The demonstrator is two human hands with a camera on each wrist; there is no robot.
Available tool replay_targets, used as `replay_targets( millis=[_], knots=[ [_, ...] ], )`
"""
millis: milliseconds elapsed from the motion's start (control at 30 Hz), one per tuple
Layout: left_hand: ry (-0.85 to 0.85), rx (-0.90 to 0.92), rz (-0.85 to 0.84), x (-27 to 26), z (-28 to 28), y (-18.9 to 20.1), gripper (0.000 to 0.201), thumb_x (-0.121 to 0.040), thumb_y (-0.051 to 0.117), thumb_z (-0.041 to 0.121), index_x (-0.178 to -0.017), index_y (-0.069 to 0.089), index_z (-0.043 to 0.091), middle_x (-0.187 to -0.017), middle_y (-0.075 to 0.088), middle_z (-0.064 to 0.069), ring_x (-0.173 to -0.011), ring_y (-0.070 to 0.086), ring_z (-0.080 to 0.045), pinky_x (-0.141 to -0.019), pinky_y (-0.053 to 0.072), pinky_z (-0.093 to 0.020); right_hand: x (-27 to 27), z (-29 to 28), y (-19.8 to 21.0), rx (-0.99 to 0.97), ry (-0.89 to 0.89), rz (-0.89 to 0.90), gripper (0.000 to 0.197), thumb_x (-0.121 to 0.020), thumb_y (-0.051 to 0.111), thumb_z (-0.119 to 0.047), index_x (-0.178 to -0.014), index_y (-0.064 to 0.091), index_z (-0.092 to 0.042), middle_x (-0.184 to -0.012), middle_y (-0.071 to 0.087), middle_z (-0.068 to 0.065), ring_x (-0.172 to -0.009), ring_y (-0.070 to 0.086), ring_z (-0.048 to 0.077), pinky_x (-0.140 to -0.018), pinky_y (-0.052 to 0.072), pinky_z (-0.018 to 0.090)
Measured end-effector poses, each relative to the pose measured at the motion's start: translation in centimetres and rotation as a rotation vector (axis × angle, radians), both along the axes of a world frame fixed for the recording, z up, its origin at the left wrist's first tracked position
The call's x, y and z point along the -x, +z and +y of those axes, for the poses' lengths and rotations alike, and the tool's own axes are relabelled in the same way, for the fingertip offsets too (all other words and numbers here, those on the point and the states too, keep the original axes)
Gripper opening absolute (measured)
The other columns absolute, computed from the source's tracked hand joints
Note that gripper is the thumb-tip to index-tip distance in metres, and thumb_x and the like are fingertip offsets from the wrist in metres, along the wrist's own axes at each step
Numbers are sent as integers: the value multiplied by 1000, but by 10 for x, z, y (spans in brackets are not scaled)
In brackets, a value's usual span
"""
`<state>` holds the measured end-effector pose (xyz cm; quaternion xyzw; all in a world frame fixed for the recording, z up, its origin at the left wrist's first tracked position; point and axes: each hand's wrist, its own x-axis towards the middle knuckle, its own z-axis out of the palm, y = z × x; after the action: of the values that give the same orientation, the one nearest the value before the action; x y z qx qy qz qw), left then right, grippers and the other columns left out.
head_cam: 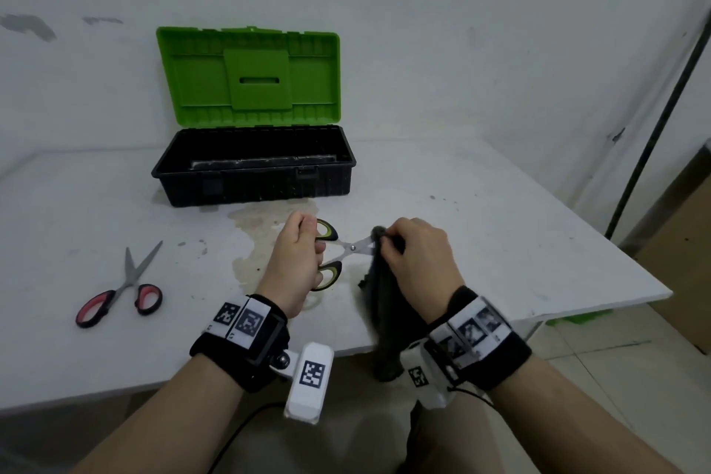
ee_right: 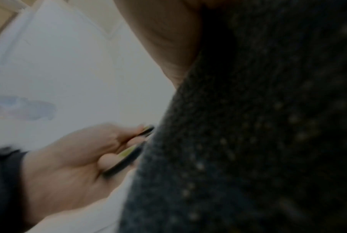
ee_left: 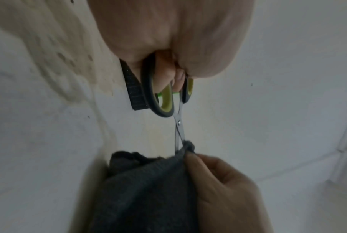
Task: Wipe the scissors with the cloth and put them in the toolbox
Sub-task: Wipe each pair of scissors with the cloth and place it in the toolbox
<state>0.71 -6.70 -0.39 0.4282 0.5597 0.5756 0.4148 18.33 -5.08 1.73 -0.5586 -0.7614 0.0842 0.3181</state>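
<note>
The left hand [head_cam: 294,262] gripped the green-handled scissors [head_cam: 348,247] by the loops, fingers through them, blades slightly parted. The right hand [head_cam: 417,258] pinched the dark cloth [head_cam: 379,304] around the blades, and the rest of the cloth hung past the desk's near edge. Both were held above the desk [head_cam: 500,242], just in front of the open toolbox [head_cam: 254,169] near its far edge. A red-handled pair of scissors [head_cam: 123,291] lay towards the left edge.
</note>
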Motion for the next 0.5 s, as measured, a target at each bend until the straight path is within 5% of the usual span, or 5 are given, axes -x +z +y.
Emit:
replay_targets(
  millis=[200,300,367,500],
  knots=[
    [16,-78,75,18,-5,6,31,-107,38,38,-81,49,25,-74,42,3,-65,40,-11,-50,35,-24,-27,14,9,-51,-88,146,12,-89,62,-27,-79,67,-20,-77,66,-10,-75,59,11,-59,33,14],
    [-55,-121,214,24,-7,11,24,-106,39,39,-91,55,27,-87,56,9,-84,56,-6,-73,48,-31,-31,10,10,-75,-80,167,11,-89,64,-26,-81,68,-20,-78,67,-10,-76,59,9,-63,34,17],
    [-114,-184,298,27,-9,11,23,-106,42,34,-90,57,26,-82,57,15,-80,56,-4,-78,48,-31,-34,9,8,-68,-78,175,10,-88,64,-25,-81,68,-21,-79,67,-9,-77,59,10,-66,35,19],
    [-237,-271,484,33,-12,7,24,-102,47,36,-93,61,19,-78,56,-10,-73,52,-29,-68,45,-38,-36,9,3,-63,-67,174,9,-88,64,-26,-82,68,-21,-80,68,-9,-78,60,10,-67,37,20]
  ],
)
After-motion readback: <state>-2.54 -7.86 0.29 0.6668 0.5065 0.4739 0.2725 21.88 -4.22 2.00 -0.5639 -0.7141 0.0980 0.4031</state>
